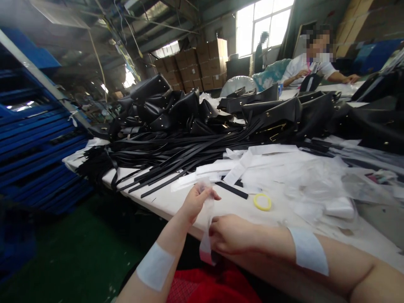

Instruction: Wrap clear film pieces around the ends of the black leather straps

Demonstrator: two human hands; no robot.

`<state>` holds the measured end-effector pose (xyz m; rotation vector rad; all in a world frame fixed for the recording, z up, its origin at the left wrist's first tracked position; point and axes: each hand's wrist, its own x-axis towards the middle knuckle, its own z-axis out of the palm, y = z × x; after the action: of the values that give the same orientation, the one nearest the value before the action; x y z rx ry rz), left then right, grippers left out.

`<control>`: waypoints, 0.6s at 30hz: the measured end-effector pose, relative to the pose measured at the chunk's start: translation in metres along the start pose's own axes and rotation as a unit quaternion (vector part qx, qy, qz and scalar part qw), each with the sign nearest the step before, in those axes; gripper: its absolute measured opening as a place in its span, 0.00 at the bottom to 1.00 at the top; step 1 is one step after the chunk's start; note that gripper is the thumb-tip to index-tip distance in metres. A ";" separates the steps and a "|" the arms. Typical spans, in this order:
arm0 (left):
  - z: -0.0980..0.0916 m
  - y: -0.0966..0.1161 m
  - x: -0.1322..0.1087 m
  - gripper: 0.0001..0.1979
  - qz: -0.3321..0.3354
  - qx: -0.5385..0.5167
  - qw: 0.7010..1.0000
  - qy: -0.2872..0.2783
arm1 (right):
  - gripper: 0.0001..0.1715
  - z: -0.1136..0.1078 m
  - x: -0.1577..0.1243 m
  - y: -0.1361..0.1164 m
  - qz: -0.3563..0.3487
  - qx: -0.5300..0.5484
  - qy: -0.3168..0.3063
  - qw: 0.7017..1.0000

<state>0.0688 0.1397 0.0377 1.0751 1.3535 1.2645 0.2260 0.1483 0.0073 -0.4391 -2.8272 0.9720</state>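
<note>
My left hand (197,200) pinches the top of a thin clear plastic strip (207,219) just above the near edge of the white table (164,200). My right hand (232,233) is closed on the same strip lower down, its fingers curled round it. The strip hangs between both hands down toward my lap. A short black strap piece (232,190) and a yellow ring (262,202) lie on the table just beyond my hands.
Many long black straps (164,158) and black bags (176,109) are heaped across the table. White paper strips (252,162) and crumpled clear plastic (315,185) lie to the right. Blue pallets (34,143) stand at left. Another person (315,63) sits at the far side; cardboard boxes (202,63) behind.
</note>
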 end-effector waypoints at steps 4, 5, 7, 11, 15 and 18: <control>0.024 -0.013 0.025 0.15 -0.016 0.024 0.999 -0.017 | 0.10 0.008 -0.005 -0.007 -0.099 -0.094 -0.078 0.988; 0.028 -0.017 0.032 0.14 -0.014 0.084 0.996 -0.013 | 0.10 0.011 -0.005 -0.009 -0.115 -0.104 -0.093 0.984; 0.035 -0.024 0.044 0.11 0.002 0.229 0.973 0.001 | 0.08 0.014 -0.005 -0.011 -0.125 -0.122 -0.121 0.977; 0.041 -0.029 0.070 0.06 0.024 0.393 0.919 0.026 | 0.07 0.016 -0.003 -0.013 -0.104 -0.147 -0.136 0.974; 0.045 -0.035 0.097 0.12 0.004 0.470 0.880 0.072 | 0.11 0.015 0.000 -0.014 -0.105 -0.166 -0.164 0.967; 0.047 -0.045 0.112 0.11 -0.035 0.496 0.865 0.073 | 0.14 0.014 0.003 -0.014 -0.111 -0.186 -0.214 0.953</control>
<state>0.0990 0.2535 -0.0156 1.5921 2.2302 0.5345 0.2174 0.1307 0.0047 0.0807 -3.3663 0.5390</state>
